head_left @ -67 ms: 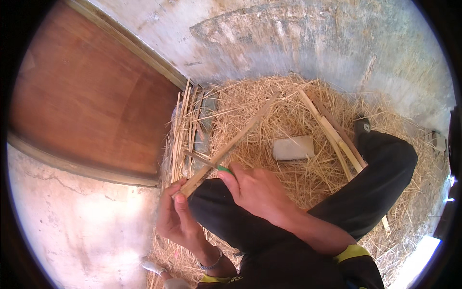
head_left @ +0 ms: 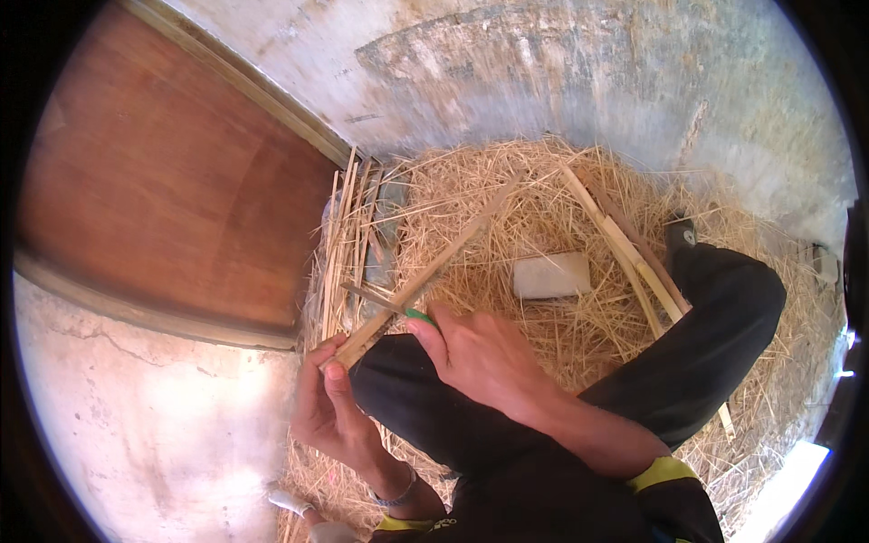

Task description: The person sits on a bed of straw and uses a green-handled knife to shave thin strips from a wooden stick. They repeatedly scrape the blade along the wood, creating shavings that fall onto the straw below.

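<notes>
A long split bamboo strip (head_left: 453,250) slants from the lower left up toward the far wall. My left hand (head_left: 337,405) pinches its near end between thumb and fingers. My right hand (head_left: 480,353) is closed around the green handle of a knife (head_left: 371,296). The narrow dark blade lies across the strip, a little beyond my left hand, and its tip points left. My fingers hide most of the handle. Beneath the strip is my bent left leg in dark trousers.
Shavings (head_left: 489,167) cover the floor. A pale block (head_left: 551,276) lies in them ahead. Thin strips (head_left: 339,235) are heaped beside the brown door panel (head_left: 181,181). More bamboo pieces (head_left: 625,244) lean by my right leg. A wall (head_left: 561,72) closes the far side.
Both hands, the knife and the near end of the strip have shifted very slightly to the left. My grips are the same.
</notes>
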The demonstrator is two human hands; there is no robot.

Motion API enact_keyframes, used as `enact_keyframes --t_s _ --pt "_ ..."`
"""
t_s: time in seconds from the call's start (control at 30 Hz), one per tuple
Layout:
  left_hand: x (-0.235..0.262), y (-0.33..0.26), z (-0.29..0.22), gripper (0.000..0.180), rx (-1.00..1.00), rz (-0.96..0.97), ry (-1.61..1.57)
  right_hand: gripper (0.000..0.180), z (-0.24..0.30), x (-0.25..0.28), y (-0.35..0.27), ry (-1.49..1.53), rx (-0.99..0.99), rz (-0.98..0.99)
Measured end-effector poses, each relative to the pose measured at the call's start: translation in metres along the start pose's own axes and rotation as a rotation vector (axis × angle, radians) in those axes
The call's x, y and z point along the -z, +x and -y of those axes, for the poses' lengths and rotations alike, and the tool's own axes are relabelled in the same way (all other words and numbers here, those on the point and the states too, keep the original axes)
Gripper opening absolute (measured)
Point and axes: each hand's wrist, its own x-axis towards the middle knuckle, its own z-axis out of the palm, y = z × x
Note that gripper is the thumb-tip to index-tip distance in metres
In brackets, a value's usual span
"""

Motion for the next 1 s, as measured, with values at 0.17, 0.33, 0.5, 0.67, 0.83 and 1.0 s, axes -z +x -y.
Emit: enact_keyframes --t_s 0.17,0.33,0.5,0.67,0.83,1.0 --pt "0.005 0.003 0.003 0.028 0.022 0.047 -0.002 0.031 -0.01 -0.009 0.007 -0.095 -0.001 0.004" --pt "0.01 0.007 0.016 0.027 -0.079 0.053 0.018 0.031 -0.001 -0.009 0.005 -0.009 0.055 0.0" --pt "0.014 0.01 0.016 0.022 -0.082 0.107 0.055 0.03 -0.011 -0.019 0.002 -0.047 0.024 -0.028" --pt "0.013 0.008 0.015 0.019 -0.096 0.126 0.017 0.036 -0.019 -0.024 0.001 -0.132 0.079 -0.137" --pt "0.014 0.008 0.016 0.017 -0.073 0.084 -0.033 0.032 0.001 -0.014 -0.002 -0.063 0.086 -0.088" --pt "0.012 0.008 0.017 0.016 -0.134 0.159 0.013 0.034 -0.031 -0.015 0.005 -0.003 -0.062 -0.073"
